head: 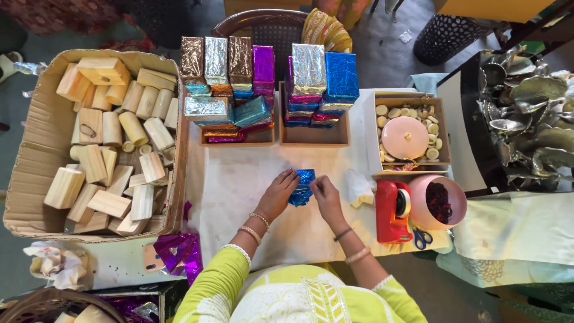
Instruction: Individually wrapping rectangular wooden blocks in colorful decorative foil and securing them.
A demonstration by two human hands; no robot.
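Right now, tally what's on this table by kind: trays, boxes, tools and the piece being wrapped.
Wooden trays of foil-wrapped blocks: 2
Cardboard box of bare wooden blocks: 1
Open box of pale discs: 1
Pink bowl: 1
Red tape dispenser: 1
Blue-handled scissors: 1
Blue foil piece: 1
Total: 8

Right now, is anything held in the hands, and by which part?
Yes. Both hands grip a small block wrapped in blue foil on the table: the left hand on its left side, the right hand on its right side.
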